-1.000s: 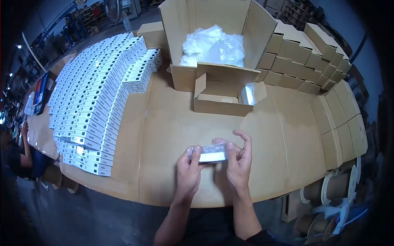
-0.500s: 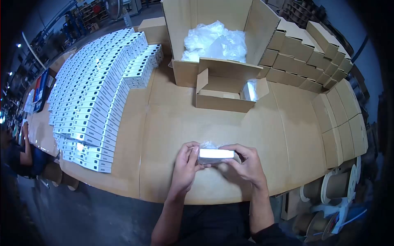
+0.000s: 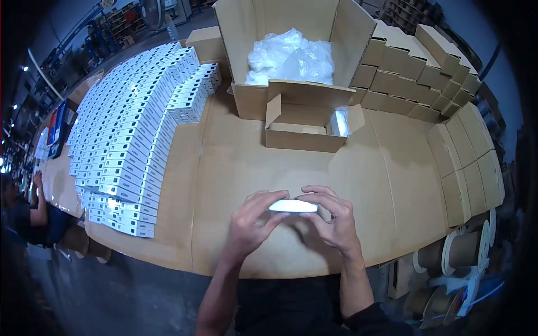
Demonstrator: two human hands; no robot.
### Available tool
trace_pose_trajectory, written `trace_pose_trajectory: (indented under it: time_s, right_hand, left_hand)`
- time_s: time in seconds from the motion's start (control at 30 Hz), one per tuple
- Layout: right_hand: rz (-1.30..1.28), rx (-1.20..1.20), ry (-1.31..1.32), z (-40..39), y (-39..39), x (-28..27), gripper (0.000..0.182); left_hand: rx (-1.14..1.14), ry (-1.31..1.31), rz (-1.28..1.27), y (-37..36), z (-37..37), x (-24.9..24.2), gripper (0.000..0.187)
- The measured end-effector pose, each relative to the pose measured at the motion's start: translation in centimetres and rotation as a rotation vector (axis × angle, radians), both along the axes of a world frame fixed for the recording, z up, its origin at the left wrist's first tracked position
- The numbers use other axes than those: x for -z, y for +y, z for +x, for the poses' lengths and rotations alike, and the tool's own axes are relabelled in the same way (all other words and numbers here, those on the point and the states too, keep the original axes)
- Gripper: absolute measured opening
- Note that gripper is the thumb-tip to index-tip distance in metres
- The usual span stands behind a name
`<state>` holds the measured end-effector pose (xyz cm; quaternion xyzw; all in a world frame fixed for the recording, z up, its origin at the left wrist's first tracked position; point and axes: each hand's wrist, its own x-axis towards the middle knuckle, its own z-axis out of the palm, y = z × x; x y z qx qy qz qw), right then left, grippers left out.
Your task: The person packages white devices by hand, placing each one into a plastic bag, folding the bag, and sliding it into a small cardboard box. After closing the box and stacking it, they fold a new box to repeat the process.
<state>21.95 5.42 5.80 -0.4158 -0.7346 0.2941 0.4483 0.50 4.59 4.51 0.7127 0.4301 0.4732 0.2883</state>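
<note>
Between my two hands, above the front of the table, is a small white box [image 3: 293, 206], seen nearly edge-on. My left hand [image 3: 255, 218] pinches its left end, with the fingers over the top edge and the thumb below. At the other end my right hand [image 3: 332, 217] grips it the same way. Whether the clear plastic around it is still there is hard to make out now. Farther back stands an open cardboard carton [image 3: 302, 140], with a plastic-wrapped white box [image 3: 339, 122] upright at its right end.
Many stacked white boxes [image 3: 134, 145] cover the left side. A large carton [image 3: 249, 103] holds clear plastic bags [image 3: 291, 59] at the back. Brown cartons [image 3: 403, 84] are piled back right, and more cartons [image 3: 468, 162] line the right edge. Cable spools [image 3: 465, 255] stand below right; another person [image 3: 36, 207] sits far left.
Both hands have turned the white box so a thinner edge faces me. The left fingers have moved over its top, and the clear plastic seen above it before no longer shows.
</note>
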Motion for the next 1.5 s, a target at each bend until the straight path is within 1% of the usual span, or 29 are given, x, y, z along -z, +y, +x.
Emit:
trace_pose_trajectory:
  time_s: [0.03, 0.07, 0.17, 0.23, 0.27, 0.37, 0.4, 0.5, 0.53, 0.57, 0.6, 0.63, 0.67, 0.7, 0.73, 0.77, 0.83, 0.87, 0.97, 1.0, 1.2, 1.3, 1.4, 1.5]
  right_hand:
    - [-0.007, -0.016, 0.022, 0.2, 0.0, 0.3, 0.031]
    - [-0.012, -0.034, 0.043, 0.4, 0.1, 0.5, 0.032]
    - [-0.054, -0.044, 0.121, 0.4, 0.1, 0.9, 0.03]
    - [-0.043, -0.038, 0.071, 0.6, 0.1, 0.5, 0.027]
    - [-0.037, -0.036, 0.047, 0.7, 0.3, 0.3, 0.026]
    - [-0.073, -0.149, -0.16, 1.9, 0.4, -2.0, 0.023]
    - [-0.087, -0.172, -0.144, 2.2, 0.6, -1.9, 0.021]
    - [-0.021, -0.166, -0.15, 2.2, 0.8, -2.4, 0.02]
    - [0.047, -0.162, -0.163, 2.3, 1.2, -2.5, 0.019]
    - [0.076, -0.097, -0.177, 2.6, 1.6, -2.6, 0.018]
    - [0.103, -0.03, -0.193, 2.9, 2.1, -2.8, 0.018]
    - [0.13, 0.035, -0.21, 3.2, 2.6, -3.1, 0.018]
    - [0.149, 0.184, -0.175, 3.3, 3.2, -3.4, 0.016]
    - [0.111, 0.289, -0.074, 3.9, 4.3, -2.4, 0.015]
    - [0.094, 0.365, -0.001, 4.2, 5.2, -2.3, 0.015]
    - [0.08, 0.442, 0.076, 4.3, 6.3, -2.3, 0.015]
    - [0.21, 0.528, 0.073, 3.7, 8.4, -2.6, 0.015]
    - [0.278, 0.571, 0.072, 3.5, 9.4, -2.7, 0.016]
    - [0.405, 0.646, -0.055, 4.0, 12.1, -0.8, 0.014]
    - [0.46, 0.656, -0.103, 3.8, 12.6, -0.8, 0.012]
    - [0.405, 0.705, -0.174, 3.4, 13.7, 0.0, 0.013]
    - [0.368, 0.681, -0.229, 3.7, 14.1, 0.1, 0.013]
    - [0.339, 0.669, -0.284, 3.8, 14.7, 1.1, 0.014]
    - [0.316, 0.684, -0.366, 3.9, 15.7, 2.5, 0.013]
  left_hand:
    - [0.039, -0.1, -0.137, 0.0, -0.3, 0.1, 0.042]
    - [0.102, -0.259, -0.277, 0.0, -0.5, 0.4, 0.043]
    - [0.151, -0.359, -0.333, 0.4, -0.8, 1.4, 0.039]
    - [0.147, -0.327, -0.327, 0.5, -0.8, 2.1, 0.044]
    - [0.143, -0.309, -0.323, 0.6, -1.0, 2.3, 0.047]
    - [0.176, -0.085, -0.11, 1.0, -1.5, 1.0, 0.051]
    - [0.189, -0.068, -0.109, 1.3, -1.6, 1.1, 0.053]
    - [0.199, -0.028, -0.092, 2.8, -1.6, 0.7, 0.061]
    - [0.189, -0.023, -0.087, 3.3, -1.5, 0.5, 0.064]
    - [0.18, -0.019, -0.086, 3.8, -1.2, 0.4, 0.067]
    - [0.145, -0.104, -0.133, 4.1, -0.7, -0.5, 0.068]
    - [0.079, -0.016, -0.1, 5.0, -0.8, -0.7, 0.066]
    - [0.013, 0.073, -0.069, 6.1, -0.9, -0.8, 0.065]
    - [-0.054, 0.16, -0.036, 7.0, -1.0, -0.9, 0.063]
    - [-0.135, 0.274, 0.05, 8.0, -1.1, -0.1, 0.058]
    - [-0.155, 0.341, 0.068, 8.9, -1.2, 0.7, 0.058]
    - [-0.194, 0.478, 0.104, 10.3, -1.2, 2.3, 0.057]
    - [-0.197, 0.533, 0.202, 11.0, -1.2, 3.1, 0.063]
    - [-0.214, 0.657, 0.245, 11.7, -0.8, 3.4, 0.072]
    - [-0.208, 0.703, 0.247, 12.0, -0.9, 3.7, 0.079]
    - [-0.199, 0.73, 0.272, 13.1, -0.8, 4.6, 0.08]
    - [-0.194, 0.68, 0.218, 13.2, -0.7, 4.5, 0.076]
    - [-0.187, 0.685, 0.182, 13.1, -0.4, 4.4, 0.072]
    - [-0.238, 0.762, 0.189, 13.0, -0.3, 3.9, 0.07]
